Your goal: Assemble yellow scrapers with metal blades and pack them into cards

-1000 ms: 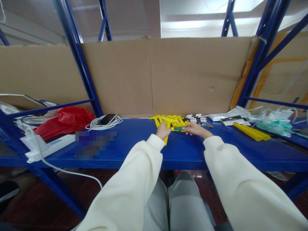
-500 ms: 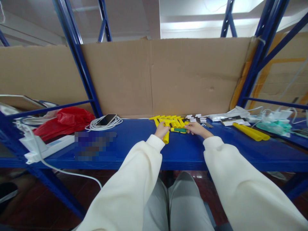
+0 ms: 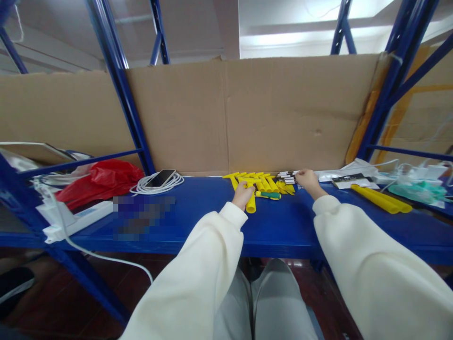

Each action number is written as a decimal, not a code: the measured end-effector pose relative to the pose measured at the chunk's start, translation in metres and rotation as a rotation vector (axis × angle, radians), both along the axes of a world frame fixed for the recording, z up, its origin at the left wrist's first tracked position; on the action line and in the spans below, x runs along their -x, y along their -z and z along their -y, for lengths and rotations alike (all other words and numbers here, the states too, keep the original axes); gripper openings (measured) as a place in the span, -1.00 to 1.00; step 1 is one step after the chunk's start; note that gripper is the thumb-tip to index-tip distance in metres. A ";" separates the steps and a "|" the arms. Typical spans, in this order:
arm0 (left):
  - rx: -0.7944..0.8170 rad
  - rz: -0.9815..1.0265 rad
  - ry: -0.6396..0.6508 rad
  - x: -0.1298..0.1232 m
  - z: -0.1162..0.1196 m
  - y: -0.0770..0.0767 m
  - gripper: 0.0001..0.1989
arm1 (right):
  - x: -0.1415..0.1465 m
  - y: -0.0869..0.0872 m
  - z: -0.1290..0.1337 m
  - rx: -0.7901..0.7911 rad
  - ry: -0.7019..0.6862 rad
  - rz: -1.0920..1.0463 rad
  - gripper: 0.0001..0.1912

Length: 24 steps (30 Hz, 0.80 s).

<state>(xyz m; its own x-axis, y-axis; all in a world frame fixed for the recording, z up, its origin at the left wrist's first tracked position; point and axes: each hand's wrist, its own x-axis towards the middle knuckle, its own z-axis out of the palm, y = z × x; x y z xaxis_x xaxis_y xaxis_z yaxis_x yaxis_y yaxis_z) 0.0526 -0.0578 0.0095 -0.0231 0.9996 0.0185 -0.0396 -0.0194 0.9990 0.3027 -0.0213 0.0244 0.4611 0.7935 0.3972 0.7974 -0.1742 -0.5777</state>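
My left hand (image 3: 242, 195) is closed around a yellow T-shaped piece (image 3: 251, 206) at the middle of the blue shelf. Just right of it lies a green and yellow screwdriver (image 3: 269, 195). Several more yellow T-shaped pieces (image 3: 264, 183) are lined up behind, with small flat yellow pieces (image 3: 286, 188) to their right. My right hand (image 3: 307, 179) is at the right end of a row of black and white sticks (image 3: 287, 176), fingers pressed together; what they hold, if anything, is too small to tell.
On the left are a phone (image 3: 162, 178) on a coiled white cable (image 3: 141, 187), a red bag (image 3: 106, 179) and a white box (image 3: 85, 218). Two yellow tubes (image 3: 377, 197) lie at the right by a black and white packet (image 3: 354, 181). Cardboard (image 3: 283, 113) stands behind.
My right hand has let go of the screwdriver, which now lies on the shelf, and has moved right and back to the black and white sticks. The view has shifted slightly.
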 end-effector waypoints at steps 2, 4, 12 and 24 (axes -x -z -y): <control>0.013 0.003 -0.013 -0.001 0.003 -0.001 -0.53 | -0.008 -0.005 -0.010 0.003 0.046 0.002 -0.68; 0.034 0.017 -0.019 -0.002 0.006 -0.003 -0.55 | -0.015 -0.008 -0.021 0.004 0.061 0.015 -0.65; 0.087 0.042 0.002 -0.003 0.011 -0.007 -0.55 | -0.025 -0.006 -0.065 0.175 0.163 0.074 -0.55; 0.121 0.091 0.017 -0.006 0.020 -0.015 -0.53 | -0.019 -0.002 -0.082 0.262 0.223 -0.067 -0.48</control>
